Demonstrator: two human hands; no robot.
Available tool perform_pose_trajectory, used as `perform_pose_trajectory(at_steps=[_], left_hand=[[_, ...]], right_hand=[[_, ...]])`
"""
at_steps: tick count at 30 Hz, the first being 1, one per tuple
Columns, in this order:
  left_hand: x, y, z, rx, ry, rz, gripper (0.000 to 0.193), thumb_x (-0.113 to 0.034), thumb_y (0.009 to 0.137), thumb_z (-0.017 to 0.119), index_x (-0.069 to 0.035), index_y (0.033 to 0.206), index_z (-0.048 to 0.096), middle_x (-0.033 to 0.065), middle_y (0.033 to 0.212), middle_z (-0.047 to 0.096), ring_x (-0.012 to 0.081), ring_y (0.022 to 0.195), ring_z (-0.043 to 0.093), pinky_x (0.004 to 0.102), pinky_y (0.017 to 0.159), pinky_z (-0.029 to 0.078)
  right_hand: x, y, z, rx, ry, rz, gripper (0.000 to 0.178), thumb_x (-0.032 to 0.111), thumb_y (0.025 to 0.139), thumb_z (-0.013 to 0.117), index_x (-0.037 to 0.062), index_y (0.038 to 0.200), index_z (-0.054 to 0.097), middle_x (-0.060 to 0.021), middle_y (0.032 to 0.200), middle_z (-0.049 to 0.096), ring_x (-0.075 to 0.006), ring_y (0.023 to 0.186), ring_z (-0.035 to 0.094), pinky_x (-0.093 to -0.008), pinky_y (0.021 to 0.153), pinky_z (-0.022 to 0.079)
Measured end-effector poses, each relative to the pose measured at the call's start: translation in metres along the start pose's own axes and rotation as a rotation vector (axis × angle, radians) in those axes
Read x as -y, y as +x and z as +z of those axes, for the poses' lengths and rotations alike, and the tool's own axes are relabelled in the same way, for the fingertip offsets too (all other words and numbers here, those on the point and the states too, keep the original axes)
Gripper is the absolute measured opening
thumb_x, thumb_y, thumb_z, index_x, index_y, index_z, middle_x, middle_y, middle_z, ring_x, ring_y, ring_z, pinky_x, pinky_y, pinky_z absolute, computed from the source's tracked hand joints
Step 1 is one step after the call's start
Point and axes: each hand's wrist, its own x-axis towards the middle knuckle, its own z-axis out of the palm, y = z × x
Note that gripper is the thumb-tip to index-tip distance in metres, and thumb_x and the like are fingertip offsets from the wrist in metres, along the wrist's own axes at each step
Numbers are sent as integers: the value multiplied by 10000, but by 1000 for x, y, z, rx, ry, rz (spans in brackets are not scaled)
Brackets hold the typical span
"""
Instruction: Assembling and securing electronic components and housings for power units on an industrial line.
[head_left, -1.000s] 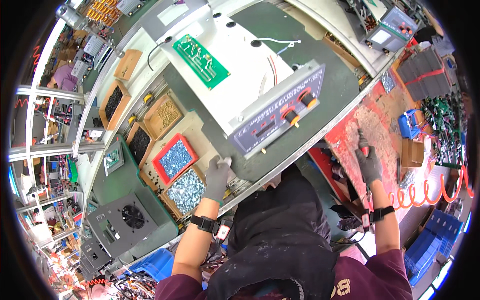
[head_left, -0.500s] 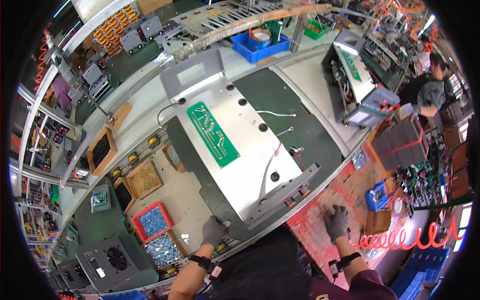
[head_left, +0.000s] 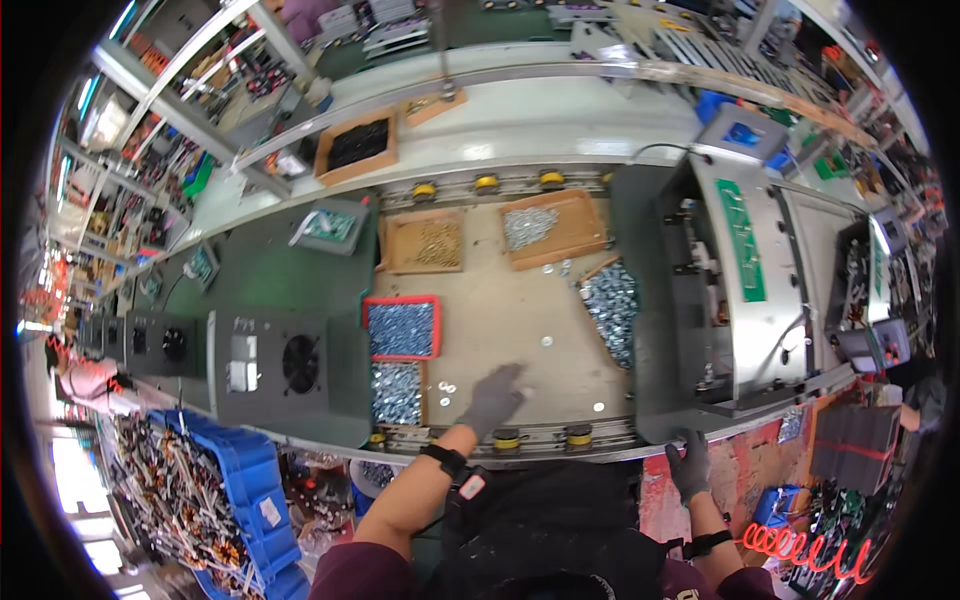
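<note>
My left hand (head_left: 495, 397), in a grey glove, is over the beige work surface (head_left: 490, 320), fingers stretched out to the right and slightly blurred, with nothing visible in them. Loose washers (head_left: 446, 388) lie to its left. My right hand (head_left: 688, 468), gloved too, is at the front edge of a dark green board (head_left: 660, 410), its fingers pointing up and apart. On that board stands a metal chassis (head_left: 755, 330) carrying a green circuit board (head_left: 740, 240). Whether the right fingertips press on the board's edge is unclear.
Around the beige surface sit a red tray (head_left: 438, 330) of small metal parts, a cardboard box (head_left: 455, 265) of brass-coloured parts, a box (head_left: 598, 245) of silver parts and more bins. A grey fan housing (head_left: 265, 365) stands left. A blue crate (head_left: 235, 470) is at lower left.
My view has swung left. The board with the chassis has shifted right, uncovering boxes. My left hand has left the board's edge; my right hand has come up to its front edge.
</note>
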Motion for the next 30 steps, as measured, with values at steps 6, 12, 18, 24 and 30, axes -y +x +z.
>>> perform_pose_trajectory(at_steps=[6, 12, 18, 24, 30], left_hand=[[142, -119, -146, -413, 560, -374, 528, -257, 863, 611, -91, 1351, 496, 161, 1350, 504, 351, 1260, 485, 468, 992, 453], [156, -135, -130, -219, 619, -315, 576, -301, 918, 484, -55, 1433, 403, 184, 1513, 343, 365, 1418, 308, 455, 1098, 381], [130, -122, -118, -55, 552, -266, 574, -344, 913, 496, -104, 1428, 419, 204, 1540, 281, 389, 1436, 269, 506, 997, 474], [81, -105, -70, 3, 430, -92, 554, -295, 886, 571, -79, 1381, 450, 245, 1510, 304, 449, 1420, 249, 525, 1117, 329], [50, -96, -14, 294, -778, -138, 398, -129, 843, 643, -84, 1235, 588, 157, 1387, 499, 332, 1352, 412, 464, 1121, 347]], right_hand=[[88, 37, 43, 132, -137, -1, 405, 287, 794, 699, 96, 1137, 601, -189, 1126, 600, -407, 1072, 562, -480, 886, 481], [150, 82, 85, 219, -244, 52, 386, 295, 819, 676, 103, 1145, 603, -175, 1175, 572, -370, 1111, 558, -464, 911, 473], [184, 173, 109, -21, -255, -14, 321, 215, 850, 630, 121, 1155, 602, -166, 1176, 579, -377, 1089, 573, -472, 901, 486], [190, 248, 112, -25, -438, -371, 386, -15, 761, 622, 133, 1117, 606, -124, 1168, 580, -360, 1033, 606, -459, 879, 507], [176, 282, 107, 165, -527, -545, 296, -37, 751, 607, 94, 1017, 593, -137, 1125, 583, -363, 972, 620, -472, 798, 527]])
